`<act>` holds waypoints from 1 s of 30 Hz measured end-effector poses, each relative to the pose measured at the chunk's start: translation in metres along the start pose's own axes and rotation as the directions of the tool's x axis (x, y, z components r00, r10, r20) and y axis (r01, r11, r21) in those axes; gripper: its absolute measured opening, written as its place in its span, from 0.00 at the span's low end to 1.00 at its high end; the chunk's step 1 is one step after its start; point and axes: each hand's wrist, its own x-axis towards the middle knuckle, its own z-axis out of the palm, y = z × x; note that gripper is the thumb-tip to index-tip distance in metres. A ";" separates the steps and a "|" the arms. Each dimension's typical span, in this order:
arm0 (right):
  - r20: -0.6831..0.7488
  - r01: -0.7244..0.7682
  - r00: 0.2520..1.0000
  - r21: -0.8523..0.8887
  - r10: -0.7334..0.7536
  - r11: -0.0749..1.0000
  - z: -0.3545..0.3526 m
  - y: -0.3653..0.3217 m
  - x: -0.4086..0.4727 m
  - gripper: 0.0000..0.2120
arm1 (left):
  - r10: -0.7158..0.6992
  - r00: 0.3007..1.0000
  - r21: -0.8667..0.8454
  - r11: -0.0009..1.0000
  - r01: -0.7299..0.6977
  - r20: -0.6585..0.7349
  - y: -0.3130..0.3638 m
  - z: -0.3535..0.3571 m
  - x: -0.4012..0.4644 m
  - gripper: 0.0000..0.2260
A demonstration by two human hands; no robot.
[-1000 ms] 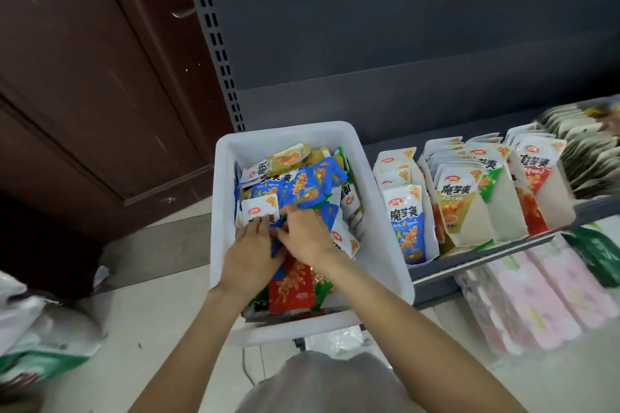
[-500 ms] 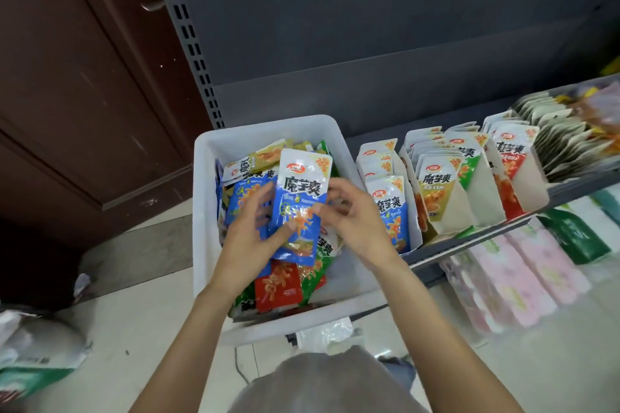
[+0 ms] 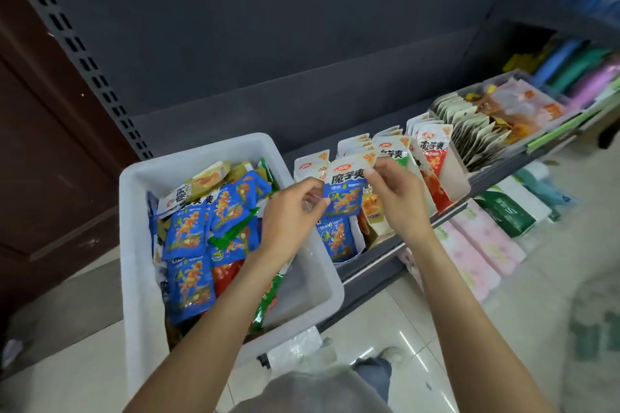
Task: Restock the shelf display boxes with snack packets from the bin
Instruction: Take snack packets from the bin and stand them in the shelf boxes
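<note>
A white plastic bin [image 3: 141, 245] holds several loose snack packets, mostly blue, with some red, green and yellow ones. Both hands hold one blue-and-white snack packet [image 3: 345, 189] upright above the leftmost display box [image 3: 358, 241] on the grey shelf. My left hand [image 3: 290, 214] pinches the packet's left edge. My right hand [image 3: 396, 194] pinches its top right corner. That box has blue packets standing in it. Further right stand display boxes of yellow, green [image 3: 392, 151] and red [image 3: 434, 157] packets.
The grey shelf edge [image 3: 379, 265] runs right of the bin. More packets fill a clear tray [image 3: 496, 117] at the far right. Pink and green packs [image 3: 483, 245] lie on the floor under the shelf. A brown door is at the left.
Both hands picked a blue packet out of the bin, lifted it and carried it right, from over the bin to above the leftmost display box. The view shifted right.
</note>
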 end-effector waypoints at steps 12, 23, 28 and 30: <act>0.220 -0.008 0.969 -0.421 0.111 0.907 0.021 0.049 -0.016 0.08 | 0.061 0.998 0.322 0.945 -0.053 -0.014 -0.034 0.003 -0.003 0.08; 0.106 0.242 0.970 -0.325 -0.219 0.914 0.040 0.003 -0.037 0.11 | 0.048 0.978 0.228 0.974 0.000 -0.204 -0.035 -0.028 -0.021 0.09; 0.470 0.387 0.852 -0.271 -0.230 0.881 0.091 -0.021 -0.049 0.09 | -0.066 0.977 0.369 0.919 0.139 -0.205 -0.066 -0.082 -0.067 0.09; 0.597 0.379 0.792 -0.317 -0.127 0.869 0.117 -0.020 -0.053 0.10 | -0.188 0.977 0.477 0.853 0.211 -0.095 -0.086 -0.093 -0.083 0.15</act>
